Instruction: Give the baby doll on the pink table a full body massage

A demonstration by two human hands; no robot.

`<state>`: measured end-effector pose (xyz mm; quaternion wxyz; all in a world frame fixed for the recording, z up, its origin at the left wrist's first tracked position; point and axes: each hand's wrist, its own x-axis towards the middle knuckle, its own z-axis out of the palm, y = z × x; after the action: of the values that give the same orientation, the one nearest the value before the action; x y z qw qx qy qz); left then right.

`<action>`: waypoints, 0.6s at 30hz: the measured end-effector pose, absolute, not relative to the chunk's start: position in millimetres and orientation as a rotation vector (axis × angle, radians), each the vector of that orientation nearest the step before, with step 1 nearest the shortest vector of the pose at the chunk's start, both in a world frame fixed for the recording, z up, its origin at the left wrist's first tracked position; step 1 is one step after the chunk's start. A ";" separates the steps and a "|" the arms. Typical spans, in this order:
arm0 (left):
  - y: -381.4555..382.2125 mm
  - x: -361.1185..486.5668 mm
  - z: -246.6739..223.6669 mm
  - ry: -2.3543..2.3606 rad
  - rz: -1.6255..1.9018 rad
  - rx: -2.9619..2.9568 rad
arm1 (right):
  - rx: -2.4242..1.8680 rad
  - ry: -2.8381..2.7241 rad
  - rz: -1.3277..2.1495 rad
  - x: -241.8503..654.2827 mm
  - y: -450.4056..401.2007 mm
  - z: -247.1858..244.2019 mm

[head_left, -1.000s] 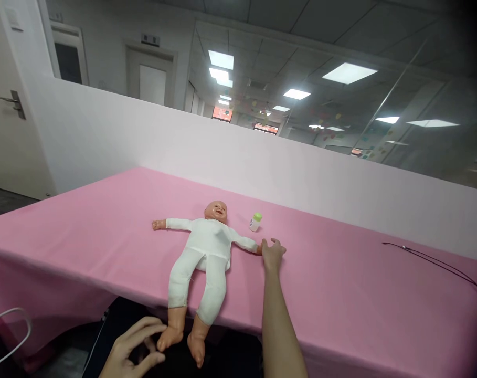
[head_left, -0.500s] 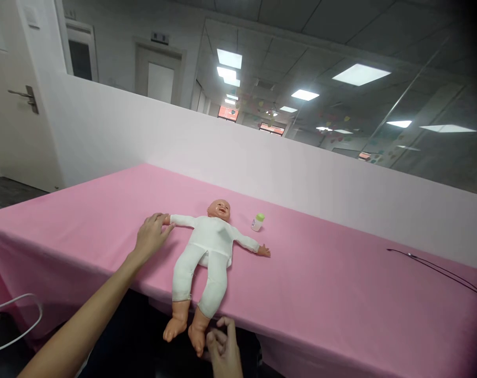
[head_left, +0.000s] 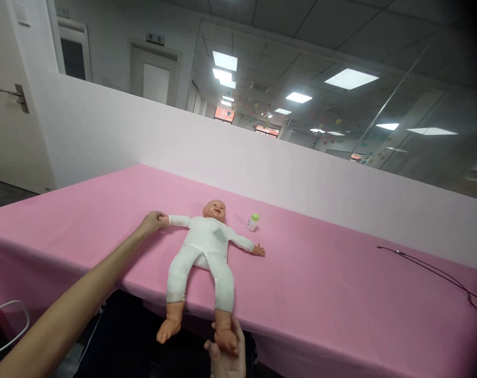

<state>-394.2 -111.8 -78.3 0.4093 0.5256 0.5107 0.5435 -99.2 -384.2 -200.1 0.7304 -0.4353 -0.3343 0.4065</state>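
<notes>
A baby doll [head_left: 207,236] in a white suit lies face up on the pink cloth, arms spread and both feet hanging past the table's front edge. My left hand [head_left: 152,222] is closed on the doll's hand at the left. Below the table edge, my right hand [head_left: 226,357] cups the doll's foot on the right side from beneath, its fingers curled around the heel and ankle. Beside the doll's head stands a small bottle [head_left: 253,222] with a green cap.
The pink-covered table [head_left: 320,273] meets a white wall [head_left: 262,163] with glass above it. A thin black cable [head_left: 427,265] lies at the right. A white cable [head_left: 23,325] hangs at the lower left, and a door [head_left: 10,121] is at the far left.
My left hand has closed around the doll's hand. My right hand has come up under the foot and taken hold, and that leg has swung to the right, away from the other.
</notes>
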 end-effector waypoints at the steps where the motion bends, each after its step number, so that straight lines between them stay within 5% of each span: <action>1: -110.7 -391.3 -73.9 1.215 1.368 1.302 | -0.981 -0.751 0.812 -94.3 -382.4 -199.1; 11: -82.0 -335.1 -57.0 1.001 1.731 0.753 | -0.761 -0.829 0.776 -72.5 -348.0 -135.8; 18: -86.0 -279.2 -48.5 0.951 1.776 1.252 | -0.893 -1.091 0.837 -64.8 -296.9 -68.1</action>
<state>-279.2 -86.0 -48.5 0.3755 0.4891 0.3717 0.6940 -64.8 -296.9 -68.1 0.6825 -0.3980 -0.4864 0.3730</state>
